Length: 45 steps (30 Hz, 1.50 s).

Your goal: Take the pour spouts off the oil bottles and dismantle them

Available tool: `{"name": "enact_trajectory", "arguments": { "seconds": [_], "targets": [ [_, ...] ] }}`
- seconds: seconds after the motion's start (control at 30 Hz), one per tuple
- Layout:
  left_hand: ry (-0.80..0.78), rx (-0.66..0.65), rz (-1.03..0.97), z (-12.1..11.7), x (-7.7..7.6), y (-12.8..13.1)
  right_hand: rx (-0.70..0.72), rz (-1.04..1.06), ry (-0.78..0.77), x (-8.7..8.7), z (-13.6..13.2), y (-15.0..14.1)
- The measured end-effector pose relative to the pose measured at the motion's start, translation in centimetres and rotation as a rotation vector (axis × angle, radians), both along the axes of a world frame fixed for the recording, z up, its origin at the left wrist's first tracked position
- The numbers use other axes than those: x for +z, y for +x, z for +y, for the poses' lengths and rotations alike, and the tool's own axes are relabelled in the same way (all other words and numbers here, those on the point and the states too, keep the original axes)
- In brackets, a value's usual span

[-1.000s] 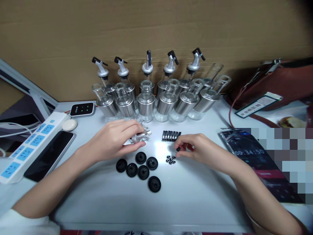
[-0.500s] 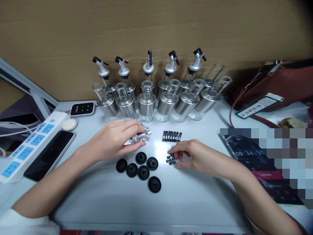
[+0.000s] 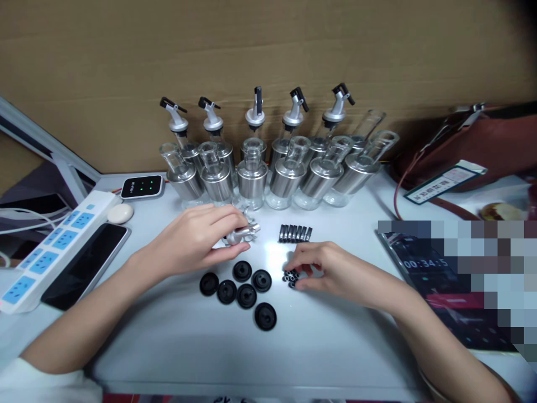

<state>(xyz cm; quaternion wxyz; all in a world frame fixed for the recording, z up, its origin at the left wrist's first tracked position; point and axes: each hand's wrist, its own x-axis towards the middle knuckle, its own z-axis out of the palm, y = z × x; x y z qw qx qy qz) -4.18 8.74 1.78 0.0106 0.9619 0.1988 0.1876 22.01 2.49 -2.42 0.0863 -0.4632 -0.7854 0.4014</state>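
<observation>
My left hand (image 3: 205, 235) is closed around a silver pourer spout (image 3: 243, 234), with more silver and clear-looking pieces partly hidden behind its fingers. To the right, my right hand (image 3: 331, 271) has its fingers and thumb apart around a cluster of small black rings (image 3: 288, 276), fingertips at the pile. Black round caps (image 3: 246, 295), several of them, lie flat between and in front of both hands. A row of short black levers (image 3: 295, 233) lies just beyond my right hand.
Glass bottles with steel sleeves (image 3: 251, 178) stand in two rows at the back, several fitted with silver pourers (image 3: 292, 115). A power strip (image 3: 59, 246) and a phone (image 3: 86, 266) lie left. At right are a brown bag (image 3: 495, 140) and a tablet showing a timer (image 3: 423, 263).
My right hand has shifted slightly left and nearer over the small black rings, and the rings have been nudged left a little. My left hand keeps its place on the pourer spout.
</observation>
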Motion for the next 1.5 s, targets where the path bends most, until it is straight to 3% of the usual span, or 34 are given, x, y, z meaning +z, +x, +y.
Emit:
{"name": "enact_trajectory", "arguments": {
  "seconds": [0.17,0.4,0.57,0.67,0.83,0.97,1.23,1.33,1.5],
  "targets": [
    [0.004,-0.003,-0.001,0.0,0.0,0.0,-0.02,0.053,0.019,0.0,-0.1,-0.3],
    [-0.01,0.001,0.007,-0.1,0.0,0.0,0.062,0.095,0.034,-0.5,-0.2,-0.8],
    [-0.021,-0.041,-0.01,-0.3,-0.4,0.3,-0.067,0.199,0.052,0.4,-0.3,-1.0],
    [-0.049,-0.145,-0.033,-1.0,-1.0,1.0,-0.142,0.34,0.071,0.6,-0.7,-1.9],
    [-0.15,-0.322,-0.023,-2.4,-1.7,2.1,-0.131,0.675,-0.142,-0.1,-1.8,-3.9],
    [-0.137,-0.295,-0.088,-2.9,-1.5,2.3,-0.259,0.861,-0.301,-0.6,-2.1,-4.5],
    [0.094,-0.171,-0.073,-3.0,-2.2,2.7,-0.403,0.872,-0.352,-0.4,-1.9,-4.7],
    [0.03,-0.156,0.025,-3.0,-1.4,2.4,-0.41,0.871,-0.319,-0.5,-2.1,-4.8],
    [-0.273,-0.175,0.22,-3.3,1.8,1.2,-0.306,0.897,-0.302,-0.1,-3.3,-5.2]
  ]
}}
